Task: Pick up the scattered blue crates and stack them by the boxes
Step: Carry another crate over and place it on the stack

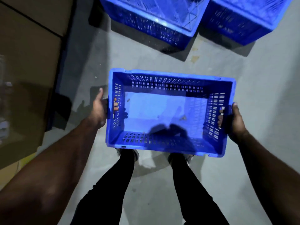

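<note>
- Three blue crates in view, all sitting over a bare grey concrete floor (267, 98) that carries everything here.
- Biggest stuff first: brown cardboard boxes (29, 65) run along the floor's left edge, with a dark blue strip at their base.
- Two blue perforated plastic crates sit at the floor's far edge, the left crate (152, 25) and the right crate (243, 21), just beside each other and both cut off by the frame.
- The carried blue slotted plastic crate (168, 111) is held above the floor, open side up, nothing in it but a few specks, right over the person's feet.
- Left hand (99, 109) grips the crate's left short wall, fingertips poking through the handle slot.
- Right hand (235, 120) grips the right short wall the same way, fingers curled in the slot, thumb up along the outside.
- What could go wrong, my guess: the crate blocks the view of the feet, so a trip on the floor crates is possible. Lowered skewed, the crate's rims may not seat and the stack could lean or slide off.
</note>
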Demonstrator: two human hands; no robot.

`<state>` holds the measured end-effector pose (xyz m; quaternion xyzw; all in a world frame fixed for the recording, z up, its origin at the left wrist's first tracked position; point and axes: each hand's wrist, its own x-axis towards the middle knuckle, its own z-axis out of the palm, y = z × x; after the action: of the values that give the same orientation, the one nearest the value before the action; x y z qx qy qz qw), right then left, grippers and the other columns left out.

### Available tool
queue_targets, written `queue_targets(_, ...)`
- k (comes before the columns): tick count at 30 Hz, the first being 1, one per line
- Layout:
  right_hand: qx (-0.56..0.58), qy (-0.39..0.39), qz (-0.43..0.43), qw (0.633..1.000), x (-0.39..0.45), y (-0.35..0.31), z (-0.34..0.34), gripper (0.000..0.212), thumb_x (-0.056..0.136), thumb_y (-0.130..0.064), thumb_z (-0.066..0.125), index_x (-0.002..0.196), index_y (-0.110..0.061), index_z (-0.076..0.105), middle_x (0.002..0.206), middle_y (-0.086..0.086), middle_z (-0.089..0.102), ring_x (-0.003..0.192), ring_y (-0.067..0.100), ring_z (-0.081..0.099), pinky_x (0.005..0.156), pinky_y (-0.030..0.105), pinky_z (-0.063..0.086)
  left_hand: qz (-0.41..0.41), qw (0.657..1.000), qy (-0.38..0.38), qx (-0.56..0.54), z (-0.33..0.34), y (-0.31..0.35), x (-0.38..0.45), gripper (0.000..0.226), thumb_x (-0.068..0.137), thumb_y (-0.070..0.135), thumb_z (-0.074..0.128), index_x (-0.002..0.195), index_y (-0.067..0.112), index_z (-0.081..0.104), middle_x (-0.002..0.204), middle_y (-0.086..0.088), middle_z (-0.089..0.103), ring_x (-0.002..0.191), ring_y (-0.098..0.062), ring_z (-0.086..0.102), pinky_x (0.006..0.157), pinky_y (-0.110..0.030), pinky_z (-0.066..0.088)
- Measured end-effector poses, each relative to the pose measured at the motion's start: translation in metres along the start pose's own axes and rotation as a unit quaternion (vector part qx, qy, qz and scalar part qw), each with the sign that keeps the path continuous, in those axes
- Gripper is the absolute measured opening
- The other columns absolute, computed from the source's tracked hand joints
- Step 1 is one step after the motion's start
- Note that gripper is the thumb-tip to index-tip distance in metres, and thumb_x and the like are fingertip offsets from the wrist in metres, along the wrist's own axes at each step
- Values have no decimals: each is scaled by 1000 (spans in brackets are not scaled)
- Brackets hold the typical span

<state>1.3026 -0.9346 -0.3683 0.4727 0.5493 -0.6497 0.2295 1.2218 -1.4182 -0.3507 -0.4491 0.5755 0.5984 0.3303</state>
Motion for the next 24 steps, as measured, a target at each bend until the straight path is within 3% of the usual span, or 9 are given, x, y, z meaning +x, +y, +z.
queue_targets(2,8,-23,9,1000,-45,-20,-2,97,43,-95,58,88,-10,56,55,2,55,44,14,49,45,19,43,-3,998,-56,-20,-11,31,-39,83,81,81,31,98,7,65,80,-13,61,63,-22,63,64,-28,54)
queue_targets(7,42,-46,58,996,-185,-74,-12,93,69,-88,25,96,-7,62,69,14,68,58,24,65,52,26,54,-29,985,-167,36,-26,117,-154,104,60,95,36,106,7,68,85,-13,68,69,-25,67,59,-29,54)
queue_targets(9,65,-39,49,996,-231,-84,-18,93,73,-88,24,86,-5,65,54,13,58,42,20,54,42,21,45,-29,979,-185,84,-24,141,-196,108,50,97,40,110,11,66,95,-16,72,77,-28,71,58,-30,54)
queue_targets(11,104,-34,33,993,-270,-89,-27,89,81,-85,23,66,-7,62,40,5,38,29,13,32,35,17,23,-27,975,-189,114,-17,158,-233,106,48,97,42,108,13,65,100,-19,71,80,-31,72,59,-33,55)
queue_targets(13,141,-16,22,990,-305,-96,-38,78,82,-84,26,55,-15,50,40,0,28,28,10,22,37,18,12,-15,972,-188,140,-1,175,-267,95,56,95,38,93,11,64,83,-19,69,63,-30,68,49,-29,50)
queue_targets(16,160,33,23,986,-353,-103,-59,68,77,-86,34,55,-21,35,42,-4,22,31,9,18,34,16,16,25,966,-169,193,33,189,-312,74,74,88,29,70,16,46,49,-5,42,33,-18,37,36,-18,30)
queue_targets(19,206,71,9,976,-397,-99,-91,67,75,-86,38,54,-23,30,41,-5,20,31,10,16,35,16,14,62,954,-181,229,85,199,-351,64,82,81,29,63,21,32,41,4,24,29,-10,18,36,-14,18)
queue_targets(24,277,109,-11,955,-451,-91,-158,67,78,-85,37,55,-23,28,40,-5,19,29,10,15,39,16,12,132,929,-177,297,187,212,-410,64,79,83,36,61,22,30,44,3,20,30,-12,15,38,-14,16)
